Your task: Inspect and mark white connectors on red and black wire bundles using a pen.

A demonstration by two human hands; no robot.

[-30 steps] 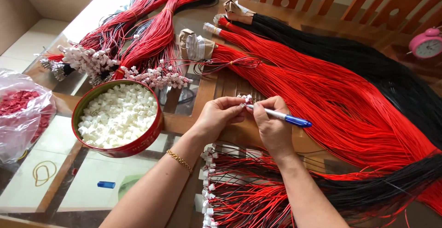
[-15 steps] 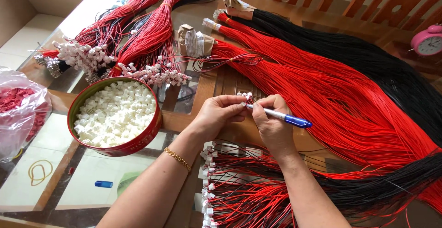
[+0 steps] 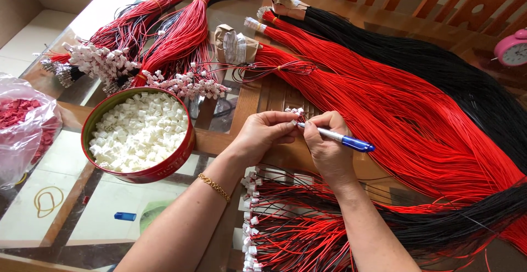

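Near the centre of the frame the left hand (image 3: 267,132) pinches a small white plastic connector (image 3: 297,111) between thumb and fingertips, fingers drawn in narrow around it. The right hand (image 3: 327,150) meets it there, closed around a blue-capped pen (image 3: 340,138) whose tip points at the connector. The piece looks feather-light, rigid and a bit slick, so I'd hold it by its flat sides, right at the fingertips. The thin red wires (image 3: 299,119) behind it seem limp and easy to kink, though from here I can't quite tell how many run into it. More white connectors fill the round red tin (image 3: 175,159) at left. Long bundles of red wire (image 3: 395,113) and black wire (image 3: 439,69) sweep across the right side, and finished leads (image 3: 285,222) lie fanned along the bottom edge.
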